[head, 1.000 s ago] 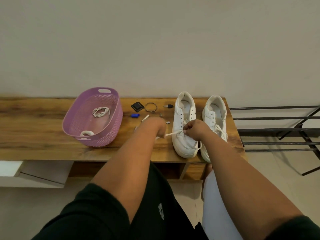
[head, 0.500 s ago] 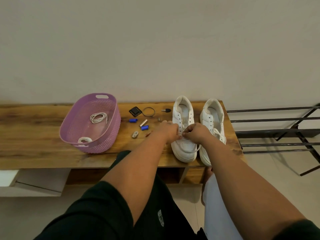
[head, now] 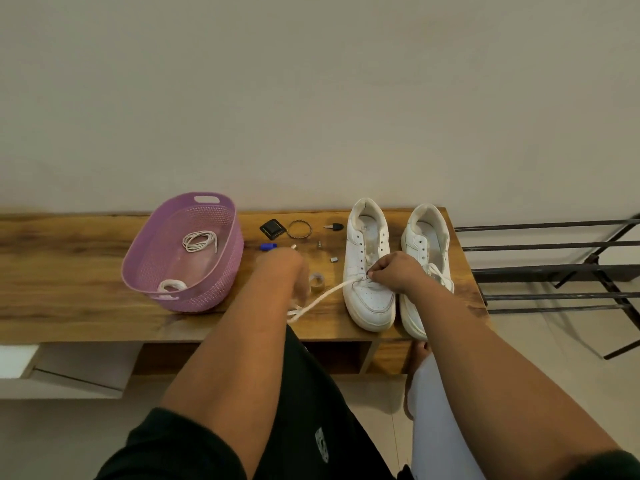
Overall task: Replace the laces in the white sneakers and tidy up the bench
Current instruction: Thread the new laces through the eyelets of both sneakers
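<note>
Two white sneakers stand side by side on the wooden bench (head: 69, 271), toes toward me. The left sneaker (head: 369, 268) has a white lace (head: 325, 294) running out of a low eyelet to the left. My left hand (head: 285, 271), blurred, holds that lace taut away from the shoe. My right hand (head: 394, 271) rests on the left sneaker's vamp and pinches the lace at the eyelets. The right sneaker (head: 427, 244) is partly hidden by my right forearm; a bit of lace shows on it.
A purple basket (head: 228, 271) left of centre holds two coiled white laces (head: 199, 240). Small items lie between basket and shoes: a black square piece (head: 272, 228), a ring (head: 299, 229), a key (head: 334, 226), a blue cap (head: 268, 247), a tape roll (head: 317, 280). A metal rack (head: 554, 268) stands right.
My left hand has pulled away from the left sneaker, down and to the left, drawing the lace out long. My right hand stays at the eyelets.
</note>
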